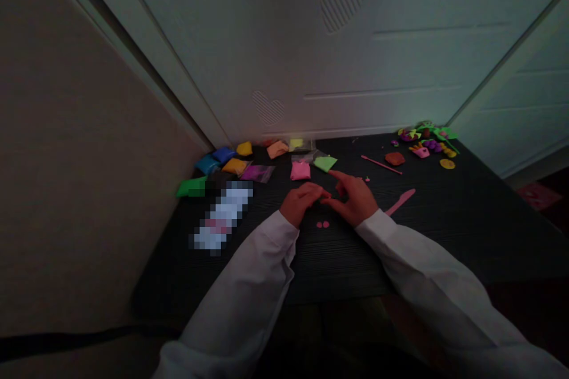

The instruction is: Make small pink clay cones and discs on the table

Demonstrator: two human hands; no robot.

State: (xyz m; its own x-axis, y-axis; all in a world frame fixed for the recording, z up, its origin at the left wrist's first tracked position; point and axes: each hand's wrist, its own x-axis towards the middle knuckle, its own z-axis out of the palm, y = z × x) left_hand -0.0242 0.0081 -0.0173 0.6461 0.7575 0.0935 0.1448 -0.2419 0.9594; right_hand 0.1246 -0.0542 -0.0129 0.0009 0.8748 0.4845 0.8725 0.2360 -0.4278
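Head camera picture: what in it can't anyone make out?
All in the head view:
What, if anything, the bare left hand and bare right hand hold: covered by the hands themselves, and dim.
What the pale oblong with a pinkish patch is: covered by coarse pixel blocks.
The near end of the pink knife-shaped tool: hidden by the white right sleeve.
Exact shapes of the small multicoloured pieces at far right: too small and dim.

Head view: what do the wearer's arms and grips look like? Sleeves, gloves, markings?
Left sleeve and right sleeve: long, loose, whitish, creased, reaching the wrists, no visible print or cables. Left grip and right grip: bare five-fingered hands, no gloves. Too dim for finer detail, such as nails.
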